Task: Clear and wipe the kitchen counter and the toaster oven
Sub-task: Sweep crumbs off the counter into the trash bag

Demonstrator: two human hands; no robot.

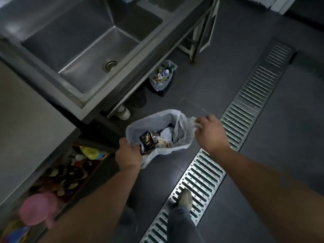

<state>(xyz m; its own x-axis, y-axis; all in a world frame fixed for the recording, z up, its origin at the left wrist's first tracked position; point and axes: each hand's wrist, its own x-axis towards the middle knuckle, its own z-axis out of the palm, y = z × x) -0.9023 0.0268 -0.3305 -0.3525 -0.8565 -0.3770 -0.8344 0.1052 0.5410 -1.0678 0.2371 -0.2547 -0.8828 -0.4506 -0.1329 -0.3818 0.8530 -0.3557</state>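
Both forearms reach down over the floor: the left hand (128, 156) grips the near rim of a white trash bag (172, 146), the right hand (211, 133) pinches its far handle. Beyond, a steel sink (84, 50) sits in the counter (26, 109).

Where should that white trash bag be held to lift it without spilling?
Hold the white trash bag by its rim on two opposite sides, coming from above, probably best. Its mouth gapes upward with wrappers loose inside. The left hand grips the near-left rim and the right hand pinches the bunched right edge, keeping it level.
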